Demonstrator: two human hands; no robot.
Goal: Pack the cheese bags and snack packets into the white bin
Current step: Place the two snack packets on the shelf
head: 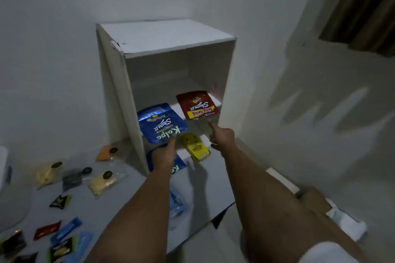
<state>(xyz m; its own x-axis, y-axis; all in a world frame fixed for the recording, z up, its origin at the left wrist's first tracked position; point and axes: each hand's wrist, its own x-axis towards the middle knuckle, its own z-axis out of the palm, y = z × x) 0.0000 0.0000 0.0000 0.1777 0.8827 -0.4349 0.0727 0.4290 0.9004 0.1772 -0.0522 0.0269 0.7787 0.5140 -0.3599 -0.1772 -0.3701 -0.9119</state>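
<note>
A white open-fronted cabinet point(166, 36) stands on the grey table point(132, 181). My left hand point(165, 152) grips the lower edge of a blue Kalpa snack packet point(159, 120) in front of the middle shelf. A red Beng-Beng packet point(197, 103) lies on that shelf and overhangs its edge. My right hand point(220, 135) is just below it, one finger stretched up towards its lower edge and the others curled. Lower down lie a yellow packet point(195, 147) and a second blue packet point(178, 166). Cheese bags point(102, 181) point(46, 174) lie on the table at the left.
Several small snack packets point(57, 235) are scattered at the table's near left. An orange bag point(105, 152) lies beside the cabinet. A white rounded object point(3, 156) shows at the left edge. A cardboard box point(314, 198) sits low at the right, by the wall.
</note>
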